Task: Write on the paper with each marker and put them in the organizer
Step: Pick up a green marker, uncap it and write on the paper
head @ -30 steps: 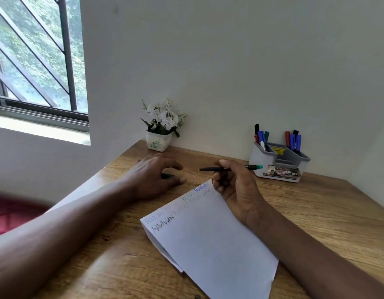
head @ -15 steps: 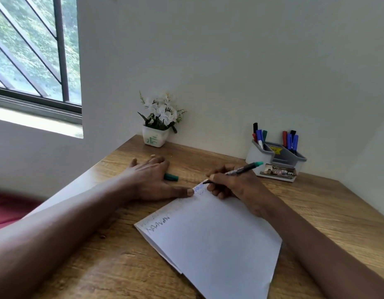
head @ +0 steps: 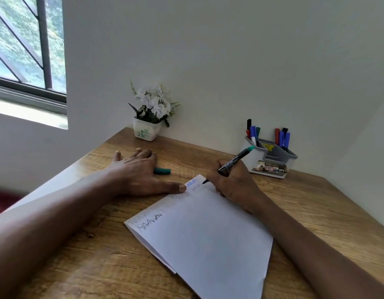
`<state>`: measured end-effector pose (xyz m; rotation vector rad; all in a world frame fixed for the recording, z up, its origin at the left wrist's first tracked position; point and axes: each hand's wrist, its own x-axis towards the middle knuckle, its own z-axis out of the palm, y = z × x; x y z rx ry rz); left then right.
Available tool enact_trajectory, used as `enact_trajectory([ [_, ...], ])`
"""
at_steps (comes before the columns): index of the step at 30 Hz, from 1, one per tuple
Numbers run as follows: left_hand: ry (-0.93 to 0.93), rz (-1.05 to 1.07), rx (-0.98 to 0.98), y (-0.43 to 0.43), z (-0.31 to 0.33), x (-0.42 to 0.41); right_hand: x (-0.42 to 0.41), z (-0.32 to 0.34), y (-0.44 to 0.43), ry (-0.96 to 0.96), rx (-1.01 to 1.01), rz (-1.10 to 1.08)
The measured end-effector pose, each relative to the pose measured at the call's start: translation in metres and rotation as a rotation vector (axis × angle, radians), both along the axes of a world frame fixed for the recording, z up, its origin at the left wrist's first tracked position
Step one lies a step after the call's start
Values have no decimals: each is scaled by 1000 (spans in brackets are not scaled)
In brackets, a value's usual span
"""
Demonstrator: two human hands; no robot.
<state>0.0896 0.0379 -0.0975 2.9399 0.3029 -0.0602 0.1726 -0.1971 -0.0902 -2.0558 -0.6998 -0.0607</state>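
Observation:
A white sheet of paper [head: 206, 234] lies on the wooden desk, with scribbles in several colours along its far edge. My right hand [head: 234, 186] grips a black marker with a green end [head: 234, 161], its tip touching the paper's far corner. My left hand [head: 141, 173] lies flat on the desk, fingers spread, thumb pressing the paper's edge. The marker's green cap [head: 162, 171] lies on the desk just beyond that hand. A grey organizer [head: 273, 158] stands at the back right, holding several markers in two compartments.
A small white pot of white flowers [head: 150, 117] stands at the desk's back left corner against the wall. A window is at the left. Walls close in the desk at the back and right.
My right hand turned the marker from level to tip-down and brought it onto the paper's far corner. My left hand let go of the cap and flattened onto the paper's edge.

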Motion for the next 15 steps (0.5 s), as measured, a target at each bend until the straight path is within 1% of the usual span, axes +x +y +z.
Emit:
enact_trajectory([
  [7,-14,-4,3,0,1,0,1,-2,0,-13,-42,42],
  [15,-12,-6,6,-1,2,-2,-1,-1,0,-18,-40,40],
])
